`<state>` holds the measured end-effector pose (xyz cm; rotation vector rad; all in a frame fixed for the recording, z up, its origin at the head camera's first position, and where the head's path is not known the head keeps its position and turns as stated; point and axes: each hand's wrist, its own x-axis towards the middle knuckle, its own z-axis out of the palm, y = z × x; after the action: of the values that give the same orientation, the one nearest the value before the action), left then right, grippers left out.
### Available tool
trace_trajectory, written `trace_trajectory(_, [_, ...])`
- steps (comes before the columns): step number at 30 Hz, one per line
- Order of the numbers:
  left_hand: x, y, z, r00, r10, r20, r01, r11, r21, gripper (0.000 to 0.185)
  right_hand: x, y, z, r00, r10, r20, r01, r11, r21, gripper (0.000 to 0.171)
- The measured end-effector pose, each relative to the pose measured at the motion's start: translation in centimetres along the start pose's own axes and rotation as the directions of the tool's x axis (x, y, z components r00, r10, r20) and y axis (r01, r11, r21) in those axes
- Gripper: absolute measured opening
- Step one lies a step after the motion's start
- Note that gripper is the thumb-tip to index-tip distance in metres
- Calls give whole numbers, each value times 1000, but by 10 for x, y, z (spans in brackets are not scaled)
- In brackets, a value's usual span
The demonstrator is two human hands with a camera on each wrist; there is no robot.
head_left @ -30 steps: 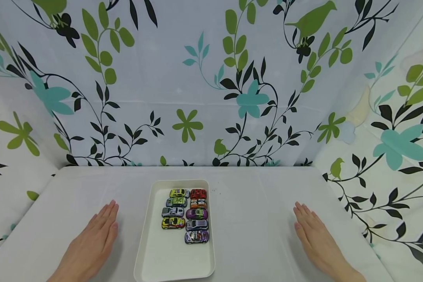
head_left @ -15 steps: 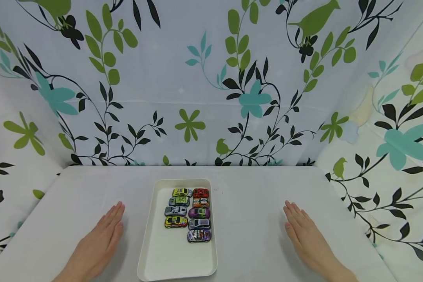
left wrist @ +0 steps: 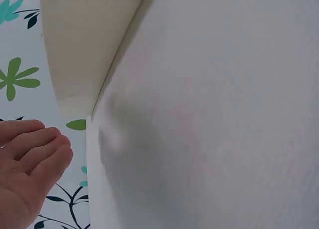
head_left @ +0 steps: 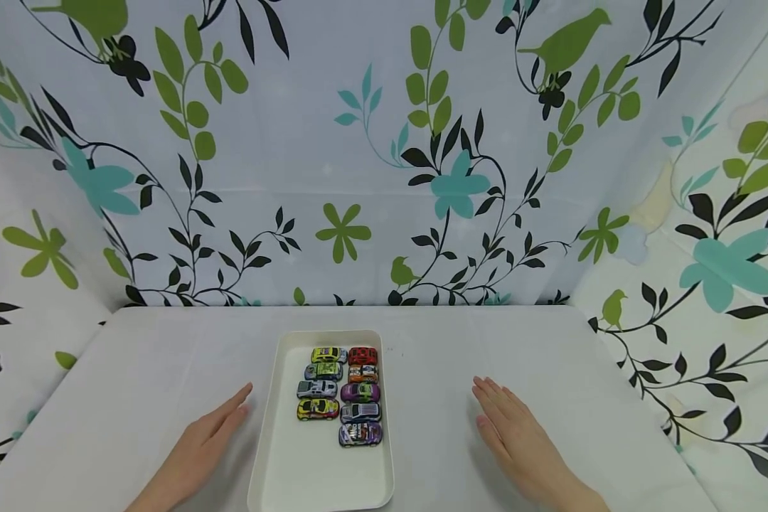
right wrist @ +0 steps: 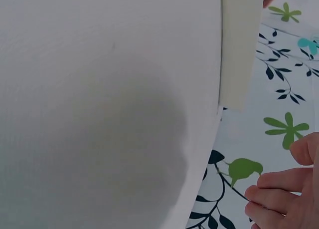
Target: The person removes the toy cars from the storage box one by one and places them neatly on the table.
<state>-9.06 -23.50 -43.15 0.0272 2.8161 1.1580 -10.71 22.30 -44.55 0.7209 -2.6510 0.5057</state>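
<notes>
Left hand point(head_left: 205, 435) and right hand point(head_left: 517, 432), fingers extended, flank a white tray point(head_left: 320, 480), whose raised rim point(head_left: 266, 416) encloses nine toy cars point(head_left: 360, 392); leaf-printed cloth point(head_left: 262, 171) hangs behind the table point(head_left: 444, 355).

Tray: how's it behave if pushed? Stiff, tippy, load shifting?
The tray likely slides without tipping: it sits low and flat on the table. Probably stiff, since its sides look straight and unbent. The toy cars may roll under a sideways push; they lie crosswise, with bare tray floor left of them.
</notes>
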Motion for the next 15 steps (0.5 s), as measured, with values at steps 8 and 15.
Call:
trace_trajectory(8, [11,3,7,999,-16,30,21,984,-175,61,7,-17,12,999,23,24,-25,997,80,37])
trace_trajectory(15, [17,-5,14,998,-32,55,50,931,-361,58,15,-35,18,996,68,61,-74,991,109,37])
